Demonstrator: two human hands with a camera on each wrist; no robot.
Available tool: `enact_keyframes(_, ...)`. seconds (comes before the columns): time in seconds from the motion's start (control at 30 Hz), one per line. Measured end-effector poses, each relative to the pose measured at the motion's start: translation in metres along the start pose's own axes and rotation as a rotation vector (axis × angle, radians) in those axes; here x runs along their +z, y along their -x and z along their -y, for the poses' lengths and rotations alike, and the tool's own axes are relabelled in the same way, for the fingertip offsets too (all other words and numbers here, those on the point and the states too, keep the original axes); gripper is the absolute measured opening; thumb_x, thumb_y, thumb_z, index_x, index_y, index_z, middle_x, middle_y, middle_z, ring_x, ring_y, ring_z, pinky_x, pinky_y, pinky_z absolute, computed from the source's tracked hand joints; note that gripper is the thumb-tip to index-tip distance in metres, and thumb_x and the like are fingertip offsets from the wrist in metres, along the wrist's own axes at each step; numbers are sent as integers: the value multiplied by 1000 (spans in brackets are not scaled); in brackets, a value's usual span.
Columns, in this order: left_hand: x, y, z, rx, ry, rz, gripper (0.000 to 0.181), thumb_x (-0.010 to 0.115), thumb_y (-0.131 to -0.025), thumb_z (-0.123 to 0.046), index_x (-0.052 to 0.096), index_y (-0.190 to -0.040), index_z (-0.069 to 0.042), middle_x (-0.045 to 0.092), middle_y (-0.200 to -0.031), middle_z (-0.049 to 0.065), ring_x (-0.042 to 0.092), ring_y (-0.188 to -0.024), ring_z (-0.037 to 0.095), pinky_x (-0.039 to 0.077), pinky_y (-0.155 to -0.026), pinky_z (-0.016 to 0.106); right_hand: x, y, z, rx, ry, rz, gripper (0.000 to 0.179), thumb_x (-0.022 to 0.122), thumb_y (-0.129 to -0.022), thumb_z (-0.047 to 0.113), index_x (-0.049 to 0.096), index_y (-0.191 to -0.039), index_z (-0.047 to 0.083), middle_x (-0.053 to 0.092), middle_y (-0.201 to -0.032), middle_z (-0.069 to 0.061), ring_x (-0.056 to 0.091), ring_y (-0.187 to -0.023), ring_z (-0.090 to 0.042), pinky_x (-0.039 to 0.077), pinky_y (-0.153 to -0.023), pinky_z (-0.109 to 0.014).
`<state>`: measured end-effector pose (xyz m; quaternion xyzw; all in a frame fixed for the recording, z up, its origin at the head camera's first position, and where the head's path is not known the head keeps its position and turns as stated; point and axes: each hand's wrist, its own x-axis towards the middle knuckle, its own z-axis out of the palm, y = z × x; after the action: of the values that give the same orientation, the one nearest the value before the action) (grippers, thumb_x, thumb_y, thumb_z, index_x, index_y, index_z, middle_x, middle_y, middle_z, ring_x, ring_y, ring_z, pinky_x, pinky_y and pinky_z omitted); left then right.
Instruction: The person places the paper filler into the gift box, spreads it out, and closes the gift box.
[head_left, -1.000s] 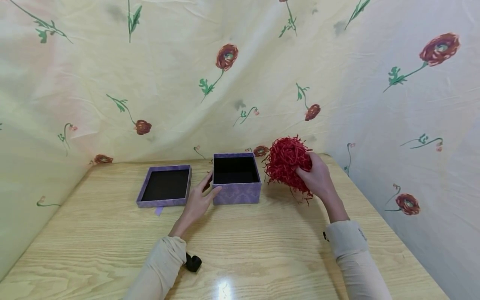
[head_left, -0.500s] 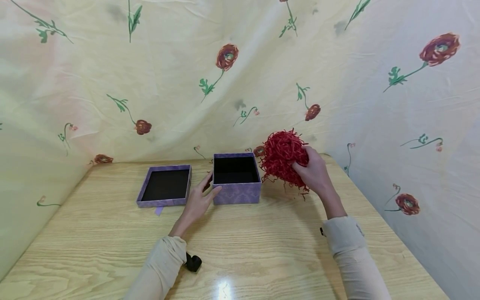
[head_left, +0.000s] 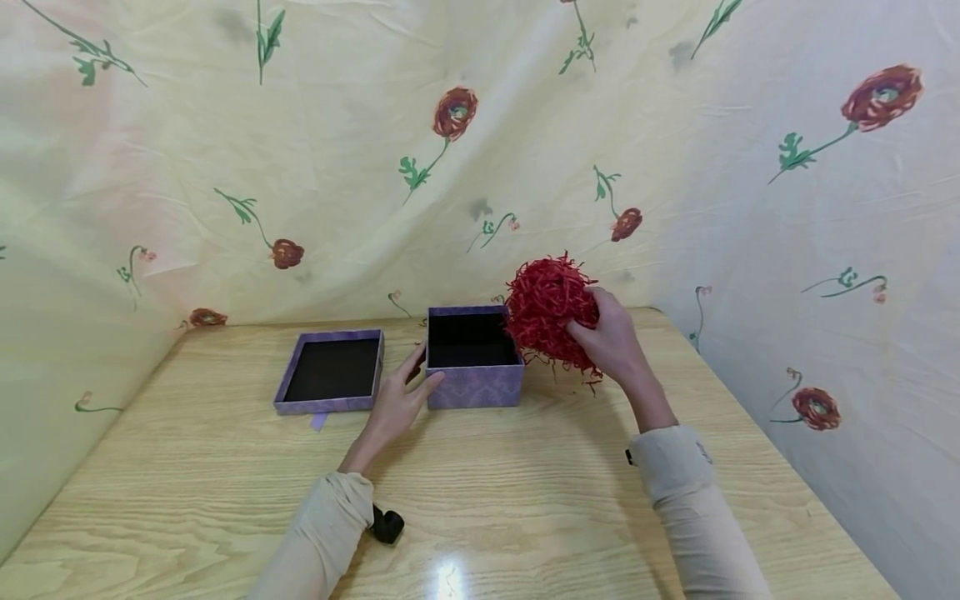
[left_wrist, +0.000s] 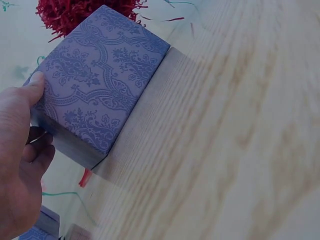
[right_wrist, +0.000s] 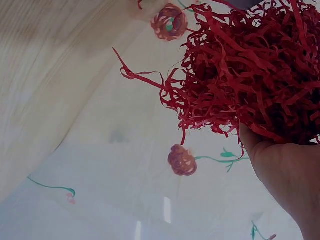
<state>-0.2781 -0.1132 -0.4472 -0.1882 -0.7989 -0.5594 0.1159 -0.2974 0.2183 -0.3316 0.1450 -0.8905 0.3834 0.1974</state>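
A purple patterned box [head_left: 475,388] with a black inside stands uncovered near the back of the table. My left hand [head_left: 396,407] holds its front left corner, thumb on the front face and fingers along the left side. In the left wrist view the thumb [left_wrist: 35,87] lies on the damask-like front. My right hand [head_left: 617,343] grips a big tangle of red shredded paper [head_left: 551,312], raised at the box's right rim and overlapping it in the head view. Loose strands [right_wrist: 142,77] dangle from the bundle. The paper hides much of the right fingers.
Left of the box lies its matching shallow lid [head_left: 332,371], black inside facing up, with a lilac ribbon tab [head_left: 318,422] at its front. A flowered cloth [head_left: 337,167] hangs behind and beside the wooden table [head_left: 510,492]. A small black object [head_left: 387,526] shows beside the left cuff.
My right hand has carried the red shredded paper leftward and slightly up, from beside the box to its right rim. The left hand, box and lid stay put.
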Motion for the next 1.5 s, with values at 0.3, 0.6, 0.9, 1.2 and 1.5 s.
enact_keyframes(0.3, 0, -1, 1, 7, -5, -6, 67, 66, -104, -23, 36, -161, -7, 36, -162, 18, 44, -142, 39, 41, -112, 53, 10, -6, 9, -11, -5, 27, 49, 68, -94, 2, 50, -138, -12, 55, -130, -32, 57, -119, -47, 50, -98, -60)
enact_keyframes(0.6, 0, 0, 1, -5, 2, -4, 67, 66, -104, -25, 36, -162, -7, 35, -163, 17, 44, -142, 39, 42, -111, 53, 21, -10, 17, -17, -7, 62, 51, 67, -94, 3, 49, -139, -11, 55, -131, -31, 56, -119, -46, 50, -99, -59)
enact_keyframes(0.9, 1, 0, 3, 2, -3, -10, 67, 66, -104, -25, 36, -162, -9, 36, -162, 18, 45, -141, 39, 42, -111, 54, 30, -14, 25, -62, 5, 90, 49, 69, -92, 4, 52, -136, -9, 57, -127, -29, 57, -116, -43, 50, -97, -57)
enact_keyframes(1.2, 0, -1, 1, 2, 4, -10, 66, 66, -104, -25, 36, -161, -7, 37, -162, 17, 44, -142, 38, 41, -112, 53, 42, -21, 30, -84, 31, 118, 51, 72, -92, 6, 52, -137, -8, 57, -129, -27, 56, -119, -42, 48, -101, -56)
enact_keyframes(1.5, 0, -1, 1, 17, 3, -10, 66, 66, -105, -24, 36, -161, -5, 38, -161, 17, 45, -141, 39, 42, -111, 54, 50, -24, 40, -88, 48, 154, 52, 73, -92, 9, 53, -138, -7, 57, -129, -27, 56, -120, -42, 48, -102, -57)
